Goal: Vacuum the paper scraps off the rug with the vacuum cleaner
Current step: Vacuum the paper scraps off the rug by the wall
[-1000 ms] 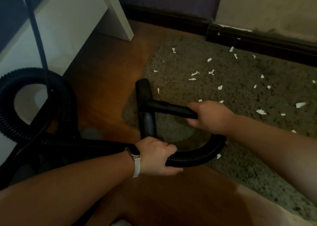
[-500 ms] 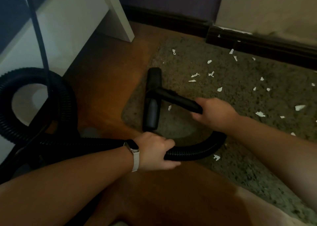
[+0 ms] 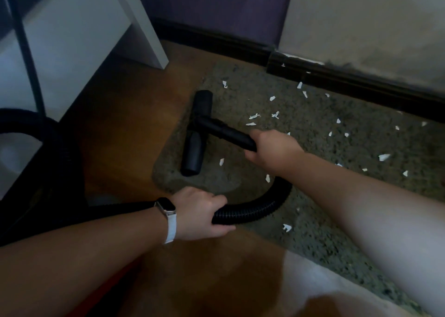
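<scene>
Moved nozzle away from left hand, onto rug. Gripping stiff wand with right hand, light bendy hose with left hand; probably good holds for steering.

The black nozzle, a long narrow bar, lies flat on the rug just inside its rounded near-left corner. A rigid black tube joins the nozzle's middle and slants back to the right hand, which grips its end. From there the ribbed black hose curves down over the rug to the left hand, which holds it. The rug is grey-green and speckled. Small white torn scraps lie scattered over it, mostly right of the nozzle, with a few near the hose.
</scene>
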A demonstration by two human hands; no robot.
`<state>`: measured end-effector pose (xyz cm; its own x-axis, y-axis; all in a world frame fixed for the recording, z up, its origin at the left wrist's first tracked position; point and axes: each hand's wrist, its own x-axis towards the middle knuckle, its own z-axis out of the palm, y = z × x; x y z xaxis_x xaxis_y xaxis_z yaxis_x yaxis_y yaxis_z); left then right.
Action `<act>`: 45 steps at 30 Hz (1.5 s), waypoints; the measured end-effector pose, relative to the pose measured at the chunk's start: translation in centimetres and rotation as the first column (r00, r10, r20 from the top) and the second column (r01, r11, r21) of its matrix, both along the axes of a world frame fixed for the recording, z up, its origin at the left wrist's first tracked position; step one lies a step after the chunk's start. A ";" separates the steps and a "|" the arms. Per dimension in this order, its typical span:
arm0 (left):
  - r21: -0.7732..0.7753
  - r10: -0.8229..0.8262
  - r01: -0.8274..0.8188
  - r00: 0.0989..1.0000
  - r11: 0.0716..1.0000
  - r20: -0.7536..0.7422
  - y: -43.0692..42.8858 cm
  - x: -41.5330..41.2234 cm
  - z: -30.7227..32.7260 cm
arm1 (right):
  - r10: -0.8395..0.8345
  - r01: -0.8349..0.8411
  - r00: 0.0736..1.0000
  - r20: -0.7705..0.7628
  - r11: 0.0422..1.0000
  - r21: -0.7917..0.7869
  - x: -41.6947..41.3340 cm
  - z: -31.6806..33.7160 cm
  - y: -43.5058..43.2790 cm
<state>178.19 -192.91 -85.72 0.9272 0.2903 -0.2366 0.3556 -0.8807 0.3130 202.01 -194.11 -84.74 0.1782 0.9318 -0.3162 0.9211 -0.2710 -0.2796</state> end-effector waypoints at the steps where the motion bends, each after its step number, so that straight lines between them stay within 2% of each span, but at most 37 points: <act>1: 0.002 -0.007 0.007 1.000 1.000 -0.004 0.2 0.0 0.1 | -0.006 0.006 1.000 0.001 1.000 -0.004 -0.1 0.1 0.0; 4: 0.001 -0.067 0.067 0.997 0.998 -0.036 0.8 0.6 0.4 | -0.042 0.042 0.999 -0.015 0.999 -0.028 0.3 0.3 -1.1; 8: -0.009 -0.183 0.183 0.983 0.983 -0.002 0.6 2.1 0.0 | -0.085 0.086 0.996 0.014 0.995 -0.055 1.4 0.4 -4.2; 14: -0.004 -0.267 0.268 0.962 0.963 0.061 -0.8 2.5 -1.3 | -0.112 0.112 0.994 0.003 0.994 0.003 1.5 -0.1 -8.3; 22: -0.008 -0.235 0.235 0.972 0.972 0.011 -0.4 0.7 -0.8 | -0.050 0.050 0.999 -0.005 0.999 0.010 -0.3 -0.1 -5.6; 30: 0.095 -0.298 0.287 0.946 0.953 0.130 -0.8 1.8 -0.8 | -0.092 0.091 0.993 -0.075 0.996 -0.016 1.3 -0.1 -9.8; 33: 0.100 -0.320 0.310 0.940 0.946 0.117 -1.2 2.8 -0.6 | -0.088 0.087 0.994 -0.068 0.996 -0.015 2.1 0.1 -10.9; 36: 0.168 -0.346 0.318 0.920 0.933 0.183 -1.3 3.9 -0.5 | -0.107 0.106 0.993 -0.045 0.994 -0.022 3.1 0.3 -11.7; 40: 0.184 -0.362 0.325 0.906 0.927 0.220 -1.4 4.6 -0.9 | -0.107 0.107 0.994 -0.037 0.994 -0.003 3.5 0.2 -11.4; 45: 0.177 -0.299 0.263 0.929 0.948 0.220 -0.5 4.2 -1.3 | -0.109 0.109 0.993 -0.055 0.994 0.001 3.3 -0.5 -8.7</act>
<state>182.40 -193.37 -87.06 0.9993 0.0235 0.0280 0.0167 -0.9749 0.2221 205.34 -202.80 -85.24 0.2614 0.9090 -0.3245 0.8694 -0.3678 -0.3300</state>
